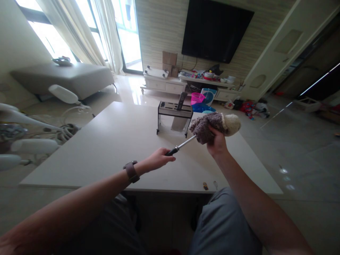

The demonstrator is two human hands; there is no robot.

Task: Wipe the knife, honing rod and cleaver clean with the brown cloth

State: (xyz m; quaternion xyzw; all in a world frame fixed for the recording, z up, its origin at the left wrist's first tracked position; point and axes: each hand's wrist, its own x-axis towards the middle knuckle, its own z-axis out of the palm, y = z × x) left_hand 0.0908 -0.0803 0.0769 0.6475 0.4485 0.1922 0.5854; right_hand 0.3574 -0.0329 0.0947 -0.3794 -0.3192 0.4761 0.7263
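My left hand, with a dark watch on its wrist, is closed on the black handle of a metal rod. The rod runs up and to the right, and its far end meets a fuzzy brown and cream cloth item. My right hand grips that fuzzy item from below, thumb across its front. Just left of it, a clear box with a black frame stands on the white table; a dark upright object rises from its top.
Two small items, one a yellowish figure, lie at the table's near edge. Beyond the table are a pink basket, a blue basin and a low white cabinet. White chair-like shapes stand at the left.
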